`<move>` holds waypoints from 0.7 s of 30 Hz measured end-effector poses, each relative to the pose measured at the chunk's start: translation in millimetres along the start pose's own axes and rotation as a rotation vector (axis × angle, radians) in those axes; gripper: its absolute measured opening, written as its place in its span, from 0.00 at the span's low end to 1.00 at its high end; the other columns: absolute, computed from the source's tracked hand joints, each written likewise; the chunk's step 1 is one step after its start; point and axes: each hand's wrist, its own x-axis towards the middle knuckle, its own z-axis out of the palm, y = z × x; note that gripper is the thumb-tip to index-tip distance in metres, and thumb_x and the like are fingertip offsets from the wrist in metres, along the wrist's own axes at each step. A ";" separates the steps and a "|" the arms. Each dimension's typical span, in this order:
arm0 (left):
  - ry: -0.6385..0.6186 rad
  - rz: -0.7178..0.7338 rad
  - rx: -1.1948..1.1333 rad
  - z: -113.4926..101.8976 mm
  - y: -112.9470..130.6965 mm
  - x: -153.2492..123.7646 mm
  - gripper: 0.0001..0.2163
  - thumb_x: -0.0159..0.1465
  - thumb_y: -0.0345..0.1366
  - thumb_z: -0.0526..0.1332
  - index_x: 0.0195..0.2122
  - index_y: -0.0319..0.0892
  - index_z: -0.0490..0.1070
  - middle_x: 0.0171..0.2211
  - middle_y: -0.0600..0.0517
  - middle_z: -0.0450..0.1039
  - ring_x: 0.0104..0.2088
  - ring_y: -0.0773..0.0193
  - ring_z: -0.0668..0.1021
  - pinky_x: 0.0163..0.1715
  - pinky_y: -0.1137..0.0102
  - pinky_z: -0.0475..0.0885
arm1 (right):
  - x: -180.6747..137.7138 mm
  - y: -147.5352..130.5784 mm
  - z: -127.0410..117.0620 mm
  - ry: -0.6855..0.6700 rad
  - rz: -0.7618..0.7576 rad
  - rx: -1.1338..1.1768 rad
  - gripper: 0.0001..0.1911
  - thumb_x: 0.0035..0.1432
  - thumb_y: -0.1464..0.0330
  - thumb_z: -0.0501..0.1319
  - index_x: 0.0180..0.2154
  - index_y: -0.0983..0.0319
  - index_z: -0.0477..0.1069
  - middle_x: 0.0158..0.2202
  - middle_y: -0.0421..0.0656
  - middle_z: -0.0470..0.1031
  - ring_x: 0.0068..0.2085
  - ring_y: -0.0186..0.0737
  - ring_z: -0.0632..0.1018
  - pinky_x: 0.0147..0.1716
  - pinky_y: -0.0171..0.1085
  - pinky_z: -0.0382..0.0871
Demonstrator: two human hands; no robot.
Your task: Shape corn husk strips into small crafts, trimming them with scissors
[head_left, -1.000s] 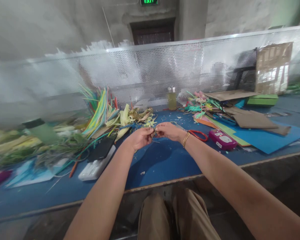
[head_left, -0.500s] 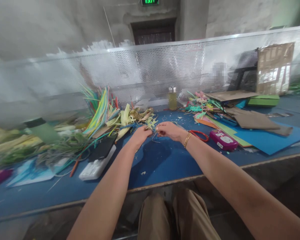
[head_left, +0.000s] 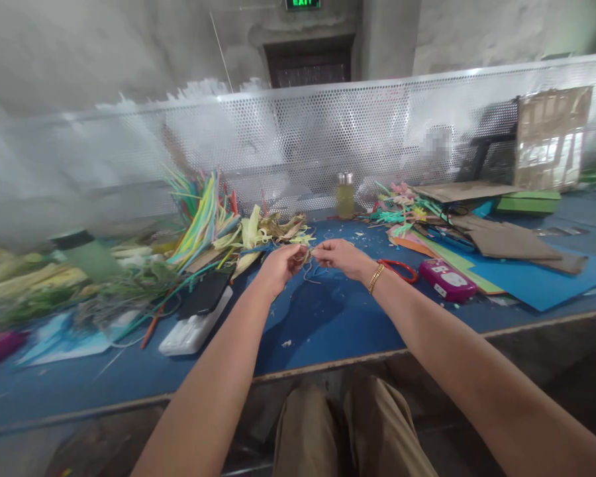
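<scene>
Two hands meet over a small fibrous piece, mid-tabletop

Small, pale yellow-green fibrous piece (head_left: 308, 254) sits between the fingertips, above the middle of the blue, scrap-flecked tabletop (head_left: 347, 324). Finer detail too small to read. A thin grey curled strand (head_left: 312, 281) shows just below; whether it joins the piece, cannot tell.

Held from both sides, probably because something so slight needs one hand to steady it and the other to handle its end. Supplies flank the hands, likely for easy reach: dry, cream-coloured husks (head_left: 252, 228) just beyond the left hand, a bundle of thin multicoloured stems (head_left: 198, 218) farther left. On the right, a red looped handle (head_left: 401, 269) near the wrist, then a glossy purple box with white patches (head_left: 447, 281). Black flat slab (head_left: 204, 293) overlaps a white rectangular case (head_left: 196, 328) at near left.

Pose: forearms reach in from the near side and converge. Left hand (head_left: 281, 265) curled, thumb and forefinger pinching the piece, other fingers partly hidden. Right hand (head_left: 344, 257) back up, fingertips pressed together on the piece's right side; gold chain-link bracelet (head_left: 376, 277) on that wrist.
</scene>
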 end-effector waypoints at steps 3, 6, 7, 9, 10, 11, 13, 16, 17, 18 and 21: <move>-0.062 0.014 0.075 0.1 -0.3 -1.1 0.14 0.48 0.44 0.69 0.26 0.39 0.71 0.21 0.55 0.67 0.20 0.71 0.64 0.22 0.72 0.55 | 0.9 1.7 0.8 0.020 -0.029 -0.071 0.09 0.47 0.65 0.66 0.26 0.64 0.71 0.22 0.38 0.70 0.25 0.29 0.68 0.28 0.31 0.63; -0.069 0.035 0.161 -3.2 -3.4 0.2 0.14 0.46 0.42 0.72 0.26 0.39 0.71 0.21 0.55 0.67 0.19 0.73 0.63 0.21 0.72 0.53 | 0.7 1.8 1.8 0.012 -0.018 -0.083 0.09 0.48 0.64 0.65 0.26 0.64 0.72 0.22 0.38 0.71 0.26 0.29 0.69 0.29 0.31 0.63; -0.065 0.031 0.163 -4.3 -4.4 1.0 0.14 0.46 0.42 0.72 0.26 0.38 0.71 0.22 0.55 0.67 0.20 0.72 0.63 0.21 0.72 0.53 | 0.4 1.5 2.2 0.009 -0.010 -0.076 0.10 0.48 0.64 0.65 0.26 0.64 0.72 0.22 0.38 0.71 0.26 0.30 0.70 0.29 0.31 0.63; -0.061 0.013 0.150 -6.0 -5.5 2.3 0.14 0.46 0.42 0.71 0.26 0.38 0.71 0.22 0.54 0.68 0.20 0.72 0.64 0.21 0.72 0.53 | -0.4 0.6 2.9 0.011 -0.007 -0.060 0.10 0.47 0.64 0.66 0.26 0.64 0.72 0.23 0.39 0.72 0.26 0.30 0.70 0.29 0.31 0.64; -0.065 0.001 0.142 -6.5 -5.6 2.7 0.14 0.46 0.42 0.71 0.26 0.38 0.71 0.22 0.54 0.68 0.20 0.72 0.64 0.21 0.72 0.53 | -0.8 0.0 3.2 0.012 -0.011 -0.054 0.10 0.47 0.64 0.66 0.26 0.64 0.72 0.23 0.39 0.72 0.26 0.30 0.70 0.29 0.31 0.64; -0.068 -0.011 0.135 -6.8 -5.4 2.8 0.14 0.46 0.42 0.71 0.25 0.38 0.71 0.23 0.53 0.69 0.20 0.72 0.65 0.21 0.72 0.54 | -1.2 -0.6 3.6 0.012 -0.015 -0.050 0.10 0.47 0.64 0.66 0.26 0.64 0.72 0.23 0.39 0.72 0.26 0.29 0.70 0.29 0.31 0.64; -0.073 -0.029 0.125 -7.0 -4.5 2.4 0.13 0.46 0.41 0.71 0.25 0.38 0.71 0.23 0.52 0.70 0.21 0.71 0.66 0.22 0.72 0.54 | -1.9 -1.7 4.2 0.009 -0.021 -0.045 0.09 0.46 0.65 0.66 0.26 0.64 0.71 0.23 0.38 0.72 0.26 0.29 0.69 0.29 0.31 0.64; -0.075 -0.039 0.143 -7.0 -3.6 1.1 0.12 0.47 0.40 0.71 0.24 0.38 0.72 0.23 0.52 0.70 0.21 0.71 0.66 0.22 0.72 0.53 | -2.5 -2.5 5.3 0.007 -0.029 -0.078 0.08 0.46 0.65 0.65 0.25 0.64 0.71 0.22 0.38 0.71 0.25 0.29 0.68 0.29 0.31 0.63; -0.078 -0.039 0.155 -7.1 -3.6 0.8 0.12 0.47 0.40 0.70 0.24 0.38 0.72 0.22 0.52 0.70 0.20 0.71 0.65 0.21 0.72 0.53 | -2.6 -2.5 5.7 0.009 -0.034 -0.099 0.08 0.47 0.65 0.64 0.24 0.64 0.71 0.21 0.38 0.71 0.25 0.29 0.68 0.28 0.31 0.63; -0.080 -0.035 0.170 -7.1 -3.8 0.5 0.11 0.47 0.40 0.70 0.24 0.39 0.72 0.22 0.52 0.70 0.20 0.71 0.65 0.21 0.72 0.53 | -2.7 -2.3 6.0 0.011 -0.040 -0.122 0.08 0.47 0.65 0.64 0.24 0.64 0.71 0.21 0.38 0.70 0.25 0.29 0.68 0.28 0.31 0.63; -0.068 -0.013 0.218 -6.4 -4.8 -0.7 0.11 0.47 0.41 0.70 0.24 0.39 0.72 0.21 0.53 0.69 0.20 0.71 0.65 0.22 0.71 0.54 | -2.6 -1.0 6.6 0.016 -0.058 -0.179 0.07 0.48 0.66 0.63 0.23 0.63 0.70 0.21 0.38 0.71 0.25 0.30 0.69 0.29 0.32 0.63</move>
